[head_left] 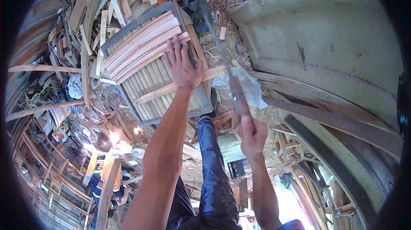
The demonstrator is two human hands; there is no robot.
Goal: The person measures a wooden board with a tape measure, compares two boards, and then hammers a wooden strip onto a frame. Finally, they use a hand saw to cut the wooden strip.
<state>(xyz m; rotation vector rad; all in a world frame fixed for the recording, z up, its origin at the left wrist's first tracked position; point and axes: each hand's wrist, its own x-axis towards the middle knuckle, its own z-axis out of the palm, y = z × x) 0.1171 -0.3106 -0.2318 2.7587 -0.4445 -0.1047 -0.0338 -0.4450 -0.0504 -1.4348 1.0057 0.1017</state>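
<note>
Head view. Left hand [182, 63]: flat, fingers spread, palm pressed on the grey-framed panel of pale wooden slats [145, 50], centre-left of frame. It grasps nothing and only bears down, just above the pale diagonal cross batten [156, 94].

Right hand [251, 133], lower centre-right: fist closed round the long tool with a brown wooden handle and grey metal shaft [233, 88], which slants up-left toward the panel's upper right corner. Working end blurred; cannot tell what kind of head it carries.

The panel lies left of and above the gripping fist, apart from it. The tool's far end sits just off the panel's right edge, near the left hand's fingers.

Judgement: the hold-down looks sound, but the pressing fingers are close to the tool's line. Better to set the palm further toward frame left and work the tool in short, controlled strokes.

Around: heap of scrap wood offcuts [85, 16] upper left; big pale curved shell [325, 37] right; crumpled clear plastic sheet [252, 86] behind the tool.
</note>
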